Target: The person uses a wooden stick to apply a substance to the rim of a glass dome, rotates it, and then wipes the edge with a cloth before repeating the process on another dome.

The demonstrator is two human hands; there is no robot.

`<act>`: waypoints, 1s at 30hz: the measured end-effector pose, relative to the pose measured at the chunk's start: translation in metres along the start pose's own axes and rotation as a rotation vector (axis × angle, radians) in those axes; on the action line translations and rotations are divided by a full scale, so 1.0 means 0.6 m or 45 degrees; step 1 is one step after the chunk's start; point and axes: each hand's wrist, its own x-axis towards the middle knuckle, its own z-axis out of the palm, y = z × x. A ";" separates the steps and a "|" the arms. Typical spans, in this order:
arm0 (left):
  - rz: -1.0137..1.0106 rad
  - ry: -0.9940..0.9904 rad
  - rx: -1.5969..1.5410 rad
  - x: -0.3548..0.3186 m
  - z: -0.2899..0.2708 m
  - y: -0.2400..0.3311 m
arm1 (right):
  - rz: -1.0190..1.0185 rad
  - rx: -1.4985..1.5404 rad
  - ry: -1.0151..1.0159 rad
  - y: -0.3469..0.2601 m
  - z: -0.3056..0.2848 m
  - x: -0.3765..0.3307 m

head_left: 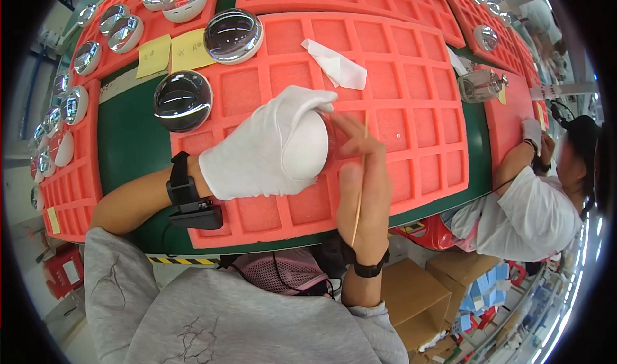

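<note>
My left hand, in a white glove, is closed around a round white-backed piece. The piece's white curved back faces me, and its other side is mostly hidden. My bare right hand has its fingers bent toward the far side of that piece; contact is hard to make out. A thin wooden stick lies along the right hand, held between the fingers. Both hands are above a red foam tray with square pockets. A folded white wipe rests on the tray beyond them.
Two dark glossy domes with white bases sit at the tray's left edge by yellow notes. Mirrored domes fill trays farther left. A glass bottle stands at right. A co-worker sits at the far right.
</note>
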 end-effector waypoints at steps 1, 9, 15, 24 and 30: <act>-0.030 -0.038 -0.037 0.000 -0.004 0.006 | 0.080 -0.030 0.009 0.001 -0.003 -0.001; -0.600 -0.104 -1.347 -0.019 -0.012 0.037 | -0.391 0.273 0.155 -0.007 0.016 -0.004; -0.487 -0.127 -0.637 -0.043 0.001 0.018 | -0.254 0.295 0.165 -0.009 0.036 -0.011; -0.381 -0.133 -0.299 -0.052 0.010 0.004 | -0.149 0.379 0.208 0.010 0.031 -0.023; -0.340 -0.146 -0.178 -0.055 0.007 0.002 | -0.178 0.423 0.195 0.009 0.033 -0.014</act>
